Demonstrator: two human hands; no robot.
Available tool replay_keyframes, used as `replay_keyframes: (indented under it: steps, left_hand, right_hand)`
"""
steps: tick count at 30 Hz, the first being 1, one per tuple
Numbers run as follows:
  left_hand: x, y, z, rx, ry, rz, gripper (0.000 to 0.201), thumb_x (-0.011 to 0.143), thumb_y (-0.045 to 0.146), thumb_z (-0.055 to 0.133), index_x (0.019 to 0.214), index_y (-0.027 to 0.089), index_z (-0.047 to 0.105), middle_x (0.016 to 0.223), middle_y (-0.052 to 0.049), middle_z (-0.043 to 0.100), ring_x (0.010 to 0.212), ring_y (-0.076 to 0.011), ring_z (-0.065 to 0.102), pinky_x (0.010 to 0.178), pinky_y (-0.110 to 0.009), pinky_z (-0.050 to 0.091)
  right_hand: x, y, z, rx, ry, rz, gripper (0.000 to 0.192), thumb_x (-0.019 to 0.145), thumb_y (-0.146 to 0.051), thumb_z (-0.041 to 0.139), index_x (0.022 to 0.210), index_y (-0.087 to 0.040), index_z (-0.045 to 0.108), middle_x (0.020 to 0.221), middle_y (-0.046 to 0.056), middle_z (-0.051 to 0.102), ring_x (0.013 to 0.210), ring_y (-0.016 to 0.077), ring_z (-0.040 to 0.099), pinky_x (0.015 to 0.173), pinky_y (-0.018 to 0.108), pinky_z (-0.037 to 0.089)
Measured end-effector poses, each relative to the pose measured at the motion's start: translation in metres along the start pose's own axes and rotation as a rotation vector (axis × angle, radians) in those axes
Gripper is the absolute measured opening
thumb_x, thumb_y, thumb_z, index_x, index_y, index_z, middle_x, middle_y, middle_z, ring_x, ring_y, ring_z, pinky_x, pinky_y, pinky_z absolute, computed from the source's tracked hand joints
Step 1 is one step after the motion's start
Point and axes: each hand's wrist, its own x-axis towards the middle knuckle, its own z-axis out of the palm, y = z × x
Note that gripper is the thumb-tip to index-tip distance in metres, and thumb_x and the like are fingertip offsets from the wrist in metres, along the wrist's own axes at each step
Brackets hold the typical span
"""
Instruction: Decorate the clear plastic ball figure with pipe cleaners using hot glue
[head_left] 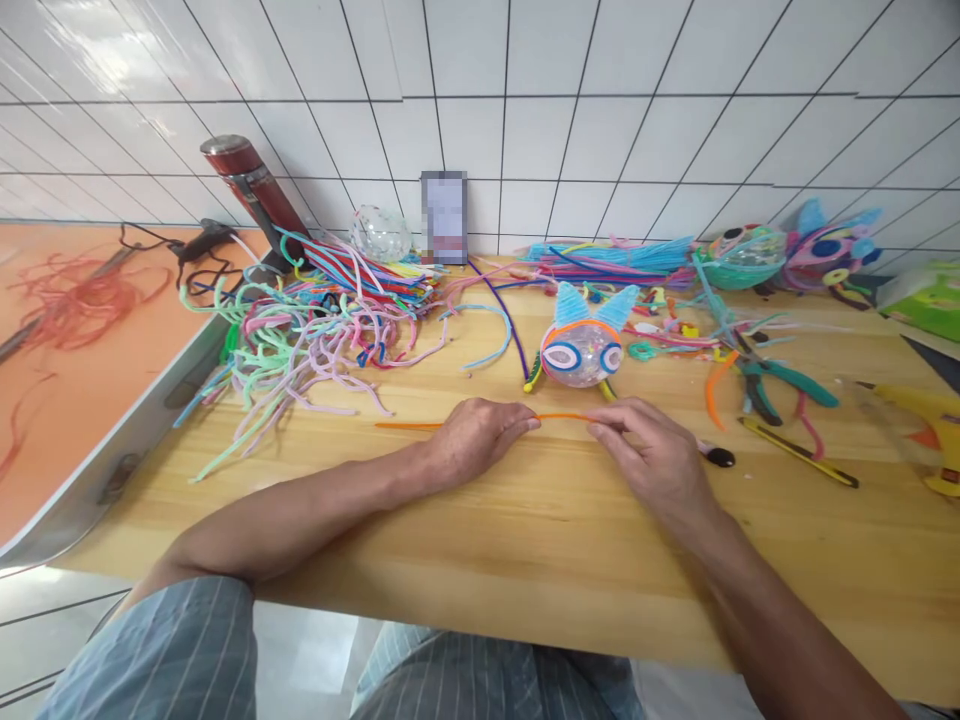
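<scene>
While both hands pinch it, the orange pipe cleaner (559, 416) lies straight on the table (525, 540): left hand (476, 440) grips its middle, right hand (652, 455) its right end. It shows no bend, so shaping appears not yet begun. Just behind stands a fish figure (581, 345), seemingly part-decorated. A loose pipe cleaner pile (315, 330) lies left; pliers (780, 385), a knife (799, 452) and a glue gun (926, 430) lie right. Nothing blocks the hands.
</scene>
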Motion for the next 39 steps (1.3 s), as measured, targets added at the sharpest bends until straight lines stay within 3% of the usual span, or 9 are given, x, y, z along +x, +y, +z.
replay_keyframes:
  steps: [5, 10, 15, 19, 24, 28, 32, 35, 39]
  left_hand:
    - [-0.004, 0.003, 0.001, -0.001, 0.001, 0.021, 0.037, 0.113, 0.036, 0.045, 0.101, 0.019, 0.075, 0.092, -0.004, 0.082, 0.080, -0.0167, 0.077, 0.073, -0.024, 0.052]
    - [-0.002, -0.002, 0.000, -0.025, -0.015, 0.021, 0.034, 0.112, 0.036, 0.047, 0.110, 0.020, 0.077, 0.104, -0.005, 0.085, 0.094, -0.0201, 0.081, 0.083, -0.026, 0.055]
    - [-0.003, 0.001, 0.002, 0.003, -0.043, 0.011, 0.032, 0.111, 0.035, 0.050, 0.111, 0.020, 0.078, 0.103, -0.006, 0.085, 0.091, -0.0203, 0.080, 0.081, -0.026, 0.054]
    - [-0.007, 0.009, 0.004, 0.039, -0.081, 0.069, 0.034, 0.112, 0.035, 0.048, 0.106, 0.019, 0.077, 0.097, -0.004, 0.084, 0.085, -0.0179, 0.079, 0.075, -0.024, 0.052]
    - [-0.005, 0.005, -0.002, 0.065, -0.071, 0.069, 0.033, 0.113, 0.035, 0.047, 0.109, 0.021, 0.076, 0.102, -0.004, 0.084, 0.092, -0.0192, 0.080, 0.077, -0.025, 0.053]
    - [-0.002, 0.000, -0.007, 0.084, -0.015, 0.030, 0.035, 0.113, 0.037, 0.046, 0.114, 0.021, 0.077, 0.107, -0.005, 0.085, 0.095, -0.0204, 0.081, 0.079, -0.026, 0.053]
    - [-0.005, 0.005, -0.001, 0.126, -0.038, 0.044, 0.036, 0.113, 0.038, 0.044, 0.112, 0.022, 0.077, 0.101, -0.004, 0.085, 0.090, -0.0190, 0.080, 0.074, -0.025, 0.051]
    - [-0.009, 0.009, 0.005, 0.175, -0.052, 0.060, 0.041, 0.114, 0.043, 0.043, 0.107, 0.022, 0.077, 0.097, -0.005, 0.084, 0.087, -0.0199, 0.079, 0.069, -0.026, 0.047]
    - [-0.011, 0.009, 0.007, 0.226, 0.011, 0.069, 0.053, 0.113, 0.054, 0.040, 0.095, 0.021, 0.078, 0.085, -0.006, 0.083, 0.078, -0.0200, 0.078, 0.061, -0.027, 0.039]
  right_hand:
    - [0.002, 0.003, -0.001, -0.015, 0.032, -0.062, 0.009, 0.101, -0.020, 0.063, 0.097, -0.024, 0.070, 0.086, 0.001, 0.074, 0.076, 0.0163, 0.070, 0.071, 0.028, 0.056]
    - [0.000, 0.005, -0.004, -0.119, -0.042, -0.180, 0.017, 0.105, -0.019, 0.057, 0.096, -0.024, 0.071, 0.090, 0.003, 0.074, 0.082, 0.0160, 0.073, 0.075, 0.028, 0.057]
    - [-0.003, 0.002, 0.001, -0.145, -0.062, -0.190, 0.016, 0.105, -0.024, 0.060, 0.114, -0.024, 0.073, 0.108, 0.007, 0.081, 0.098, 0.0200, 0.078, 0.087, 0.032, 0.061]
    - [-0.005, 0.005, 0.006, -0.079, -0.117, -0.254, 0.024, 0.107, -0.020, 0.055, 0.114, -0.023, 0.078, 0.098, 0.005, 0.084, 0.085, 0.0182, 0.080, 0.081, 0.030, 0.063]
    - [-0.008, 0.018, -0.008, -0.038, -0.232, -0.126, 0.028, 0.106, -0.026, 0.054, 0.108, -0.024, 0.082, 0.101, 0.004, 0.086, 0.085, 0.0196, 0.082, 0.080, 0.030, 0.066]
    - [-0.006, 0.018, -0.015, -0.043, -0.228, -0.025, 0.025, 0.105, -0.033, 0.058, 0.108, -0.028, 0.082, 0.102, 0.002, 0.086, 0.087, 0.0212, 0.083, 0.080, 0.032, 0.066]
    - [-0.004, 0.012, -0.008, -0.084, -0.189, -0.062, 0.026, 0.105, -0.033, 0.058, 0.117, -0.025, 0.080, 0.107, 0.006, 0.085, 0.090, 0.0212, 0.082, 0.085, 0.033, 0.065]
    - [-0.006, 0.010, 0.000, -0.100, -0.198, -0.120, 0.027, 0.107, -0.031, 0.056, 0.111, -0.025, 0.081, 0.101, 0.006, 0.086, 0.087, 0.0208, 0.082, 0.083, 0.033, 0.065]
    - [-0.009, 0.004, 0.004, -0.072, -0.180, -0.103, 0.026, 0.107, -0.032, 0.056, 0.110, -0.024, 0.081, 0.096, 0.005, 0.086, 0.080, 0.0191, 0.081, 0.077, 0.030, 0.063]
